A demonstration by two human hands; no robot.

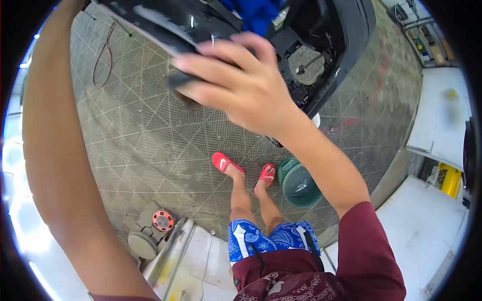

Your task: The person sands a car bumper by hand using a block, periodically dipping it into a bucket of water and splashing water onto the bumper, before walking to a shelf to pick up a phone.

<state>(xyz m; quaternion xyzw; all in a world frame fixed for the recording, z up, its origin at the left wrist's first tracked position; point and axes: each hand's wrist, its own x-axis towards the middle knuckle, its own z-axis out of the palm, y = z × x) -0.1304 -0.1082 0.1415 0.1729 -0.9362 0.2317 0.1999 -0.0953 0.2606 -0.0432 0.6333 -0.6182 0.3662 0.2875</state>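
My right hand (238,80) is raised at the upper middle, fingers bent and thumb tucked beneath. Between thumb and fingers it grips a small dark object (182,81), blurred by motion, whose kind I cannot make out. The fingers lie against or just over the lower edge of a glossy black panel (165,25), which looks like a vehicle body part. My left forearm (55,125) reaches up along the left side, and the hand itself is cut off at the top edge.
Beyond the panel is an open dark vehicle compartment (306,65) with blue cloth (256,15) in it. A green bucket (296,200) stands by my feet. A red-brown hose (95,70) lies on the tiled floor (150,125). White panels (444,110) are at the right.
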